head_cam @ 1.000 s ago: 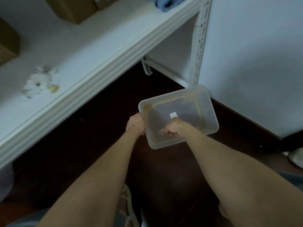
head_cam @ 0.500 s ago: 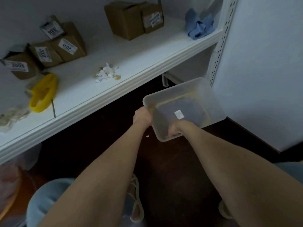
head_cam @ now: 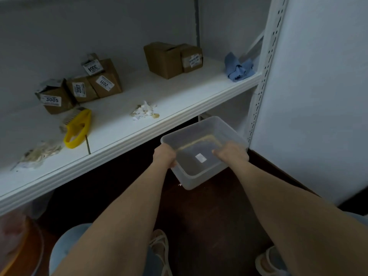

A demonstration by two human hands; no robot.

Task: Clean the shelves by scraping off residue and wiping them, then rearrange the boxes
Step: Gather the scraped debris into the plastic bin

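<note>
Tub, clear plastic with brownish grime along its bottom, hangs just below the front edge of the white shelf, above the dark floor. Our left hand grips the tub's left rim; our right hand curls over the right rim. On the shelf we note labelled boxes, a scrap pile near the edge, a yellow-handled tool and a blue cloth.

The shelf is white. Brown cardboard boxes bear white labels with dark numbers. The brush is yellow, the cloth blue, the plastic tub translucent with tan streaks, and the floor dark brown.
</note>
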